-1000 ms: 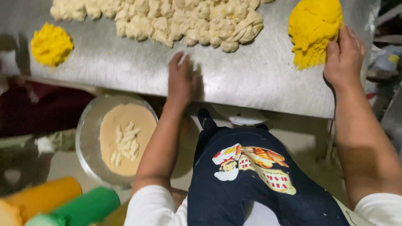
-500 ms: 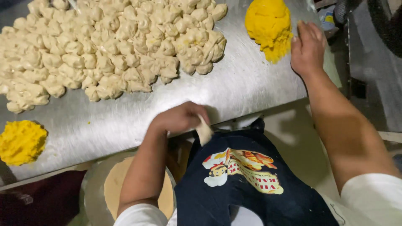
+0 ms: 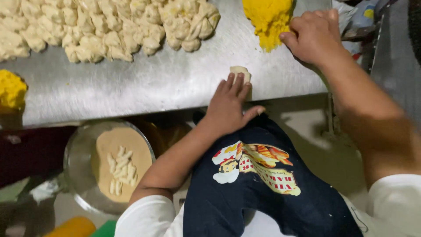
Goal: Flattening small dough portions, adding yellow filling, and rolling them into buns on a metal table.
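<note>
left hand: palm down, fingers flat and spread, not curled round anything; fingertips press on dough piece near the table's front edge. Thumb sticks out to the side over the edge.
dough piece: small pale roll, half under the left fingertips, far end poking out beyond them. Flat-hand contact reads like rolling, not lifting; judged from pose only.
right hand: fingers bent, knuckles up, tips dug into the near edge of the yellow mound. Whether they pinch any off, cannot tell; fingertips hidden in the crumbs.
yellow mound: loose crumbly heap just left of the right fingers, well beyond the left fingertips. Probably parked within reach of that hand.
dough pile: big spread of pale lumps, far left of and beyond the left fingers, not touched.
second yellow heap: table's left end, well apart from both hands.
table: bare metal top; clear strip around the left fingers gives rolling room.
bowl: metal, below table edge, left of the left forearm; tan powder with pale dough sticks lying in it. Sits low and near, likely as a drop spot for shaped pieces.
apron: dark, printed patch, below the left wrist.
sleeves: white, both arms.
</note>
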